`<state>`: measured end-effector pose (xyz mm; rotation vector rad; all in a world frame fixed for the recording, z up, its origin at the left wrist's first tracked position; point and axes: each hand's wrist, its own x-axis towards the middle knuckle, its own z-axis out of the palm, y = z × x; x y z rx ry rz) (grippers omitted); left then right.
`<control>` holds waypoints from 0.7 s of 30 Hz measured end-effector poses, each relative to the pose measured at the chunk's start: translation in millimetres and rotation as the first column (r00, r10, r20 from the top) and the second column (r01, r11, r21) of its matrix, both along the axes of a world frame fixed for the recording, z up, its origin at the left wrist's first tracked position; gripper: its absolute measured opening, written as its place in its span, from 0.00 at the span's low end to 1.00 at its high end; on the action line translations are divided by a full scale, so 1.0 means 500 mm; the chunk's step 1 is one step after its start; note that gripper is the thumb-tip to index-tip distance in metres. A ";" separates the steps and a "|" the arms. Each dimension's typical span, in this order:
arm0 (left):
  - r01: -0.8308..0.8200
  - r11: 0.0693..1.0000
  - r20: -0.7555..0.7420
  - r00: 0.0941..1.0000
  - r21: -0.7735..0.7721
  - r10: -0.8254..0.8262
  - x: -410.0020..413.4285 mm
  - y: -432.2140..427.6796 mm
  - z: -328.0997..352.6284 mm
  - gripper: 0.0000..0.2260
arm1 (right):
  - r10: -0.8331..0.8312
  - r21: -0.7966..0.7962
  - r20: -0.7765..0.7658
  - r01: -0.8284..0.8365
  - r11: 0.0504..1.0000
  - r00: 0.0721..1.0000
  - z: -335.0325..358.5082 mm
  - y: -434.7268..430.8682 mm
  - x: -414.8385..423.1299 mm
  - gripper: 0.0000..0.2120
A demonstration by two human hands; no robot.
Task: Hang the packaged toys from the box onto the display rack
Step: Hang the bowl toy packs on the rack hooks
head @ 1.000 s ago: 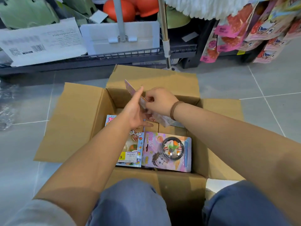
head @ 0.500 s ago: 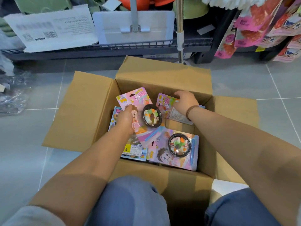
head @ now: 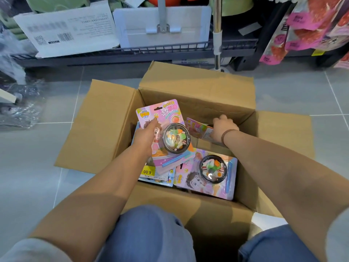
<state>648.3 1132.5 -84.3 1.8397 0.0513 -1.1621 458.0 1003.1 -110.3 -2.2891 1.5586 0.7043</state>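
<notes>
Down on the floor: a brown cardboard box (head: 98, 129), matte and corrugated-looking, flaps splayed outward, sitting on glossy grey tiles (head: 37, 167) just in front of a dark wire shelf (head: 132, 52).

Held toy: a pink toy pack (head: 166, 118). It's a flat rectangular card with rounded corners and shiny print, plus a clear round plastic dome (head: 175, 138) stuffed with tiny fake food. A thin blue stick (head: 175, 160) is sealed below the dome.

Which way it points: the long axis runs away from the person, hang-hole end aimed at the shelf and leaning a bit left. The printed face is toward the camera. It's held up over the left half of the box.

Left hand: the left hand (head: 144, 138) grips the pink toy pack by its left edge, thumb tip pressed on the front. The other fingers are behind the card, can't see them.

Right hand: the right hand (head: 223, 129) is at the far right of the box. Its fingers are curled down over one end of a second pack (head: 198, 128), which is tipped up at an angle. There's a brown band (head: 227, 134) on the wrist.

Rest of the box: another pink pack (head: 190, 178) lies flat at near right, with the same dome shape and its header end toward the person. A blue pack (head: 160, 179) with a yellow price sticker (head: 149, 172) lies under the held one.

Top right: glossy pink bags (head: 302, 25) hanging.
</notes>
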 end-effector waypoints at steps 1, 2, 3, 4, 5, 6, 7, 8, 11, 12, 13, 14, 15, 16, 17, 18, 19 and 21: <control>0.001 1.000 0.009 1.000 -0.006 -0.001 0.000 -0.004 0.008 0.09 | -0.020 0.026 0.052 0.019 0.999 0.998 0.008 -0.004 -0.002 0.20; -0.008 1.000 0.014 1.000 -0.006 0.008 0.002 -0.006 0.016 0.10 | -0.047 0.051 0.093 0.043 0.998 0.995 0.022 -0.008 -0.003 0.20; -0.018 1.000 0.016 1.000 -0.004 0.018 0.000 -0.009 0.032 0.09 | -0.076 0.073 0.141 0.066 0.995 0.987 0.040 -0.011 -0.006 0.21; -0.020 1.000 0.015 1.000 0.004 0.020 -0.001 -0.011 0.061 0.09 | -0.103 0.093 0.173 0.088 0.992 0.980 0.072 -0.013 -0.010 0.21; -0.034 0.999 0.008 0.999 0.005 0.034 -0.006 -0.011 0.093 0.08 | -0.122 0.107 0.195 0.103 0.989 0.973 0.110 -0.012 -0.016 0.21; -0.050 0.999 0.005 0.999 0.016 0.050 -0.012 -0.011 0.131 0.07 | -0.150 0.121 0.210 0.127 0.984 0.966 0.155 -0.009 -0.022 0.21; -0.057 0.998 0.002 0.998 0.036 0.057 -0.019 -0.009 0.170 0.07 | -0.177 0.145 0.222 0.147 0.978 0.959 0.200 -0.006 -0.030 0.21; -0.051 0.997 -0.012 0.999 0.063 0.052 -0.032 -0.005 0.238 0.07 | -0.219 0.180 0.227 0.180 0.967 0.949 0.273 -0.003 -0.042 0.21; -0.054 0.992 -0.003 0.999 0.111 0.054 -0.061 0.004 0.396 0.08 | -0.354 0.231 0.279 0.296 0.927 0.893 0.442 0.004 -0.073 0.18; -0.052 0.992 -0.016 0.998 0.118 0.054 -0.065 0.006 0.450 0.11 | -0.381 0.251 0.291 0.315 0.915 0.877 0.502 0.004 -0.083 0.18; -0.048 0.991 -0.037 0.998 0.122 0.053 -0.071 0.010 0.513 0.16 | -0.410 0.269 0.296 0.336 0.902 0.863 0.572 0.004 -0.095 0.17; -0.049 0.991 -0.049 0.997 0.125 0.056 -0.077 0.011 0.565 0.19 | -0.429 0.276 0.304 0.353 0.894 0.851 0.627 0.004 -0.106 0.17; -0.053 0.991 -0.035 0.998 0.125 0.058 -0.083 0.011 0.625 0.20 | -0.438 0.278 0.311 0.360 0.891 0.843 0.693 0.002 -0.117 0.16; -0.043 0.992 -0.025 0.999 0.121 0.046 -0.089 0.008 0.693 0.20 | -0.436 0.277 0.326 0.357 0.892 0.839 0.764 -0.002 -0.130 0.16; -0.030 0.992 -0.024 0.999 0.121 0.033 -0.095 0.006 0.741 0.20 | -0.438 0.281 0.327 0.357 0.891 0.837 0.824 -0.003 -0.140 0.15; -0.006 0.993 -0.021 1.000 0.115 0.009 -0.101 0.000 0.793 0.18 | -0.443 0.275 0.337 0.363 0.890 0.831 0.879 -0.005 -0.152 0.15; 0.027 0.993 -0.022 0.999 0.113 -0.025 -0.107 -0.009 0.865 0.17 | -0.456 0.266 0.348 0.380 0.886 0.819 0.958 -0.007 -0.169 0.16; 0.072 0.995 -0.031 0.997 0.074 -0.070 -0.126 -0.028 0.980 0.18 | -0.484 0.255 0.386 0.413 0.874 0.786 1.074 -0.011 -0.193 0.17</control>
